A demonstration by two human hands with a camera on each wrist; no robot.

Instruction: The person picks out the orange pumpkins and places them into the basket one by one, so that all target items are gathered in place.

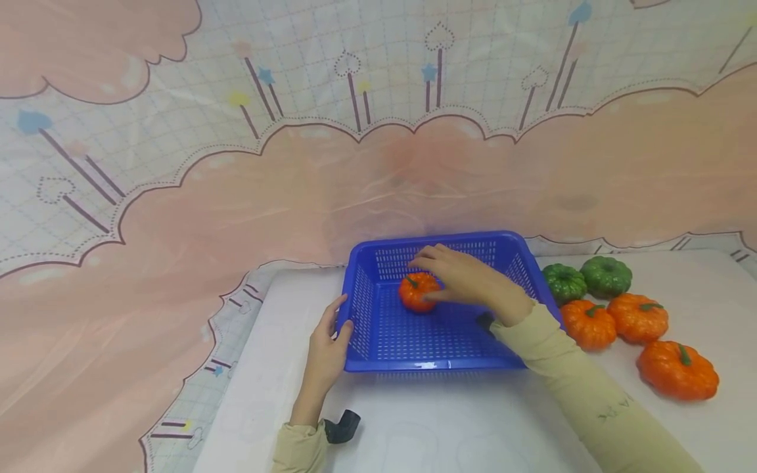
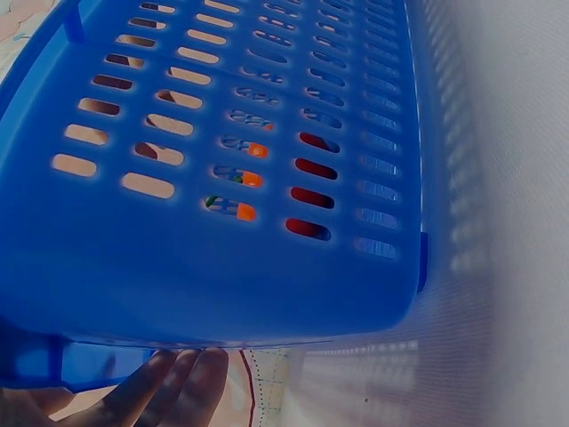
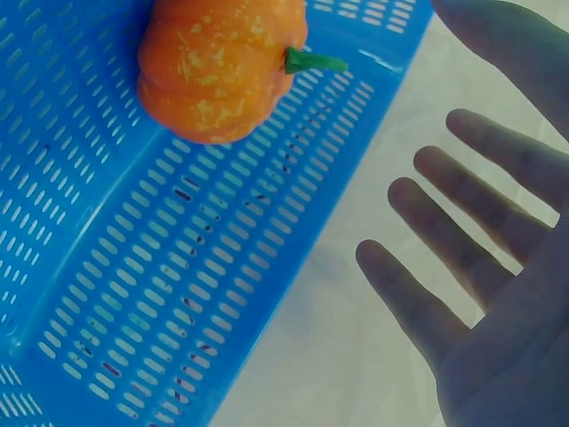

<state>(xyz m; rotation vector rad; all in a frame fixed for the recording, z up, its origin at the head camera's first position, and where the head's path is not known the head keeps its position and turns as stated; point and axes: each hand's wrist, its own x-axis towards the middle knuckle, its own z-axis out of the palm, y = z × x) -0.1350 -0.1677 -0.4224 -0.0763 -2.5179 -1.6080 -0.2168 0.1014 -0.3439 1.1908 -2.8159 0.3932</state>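
Note:
A blue plastic basket (image 1: 437, 365) with slotted walls stands on the white table. My left hand (image 1: 326, 348) holds its left rim, with the thumb at the rim's edge. In the left wrist view, the fingers (image 2: 200, 382) lie by the basket's end wall. A small orange pumpkin (image 1: 416, 293) with a green stem sits on the basket floor. My right hand (image 1: 467, 279) reaches over the basket next to this pumpkin, thumb and fingers apart. The right wrist view shows the fingers (image 3: 436, 236) spread, with a gap between them and the pumpkin (image 3: 218, 71).
Right of the basket lie a dark green pumpkin (image 1: 564, 283), a lighter green pumpkin (image 1: 606, 277) and several orange pumpkins, the nearest (image 1: 677, 370) set apart. A patterned cloth (image 1: 378, 190) hangs behind the table (image 1: 449, 427). A black piece (image 1: 343, 427) sits at the left wrist.

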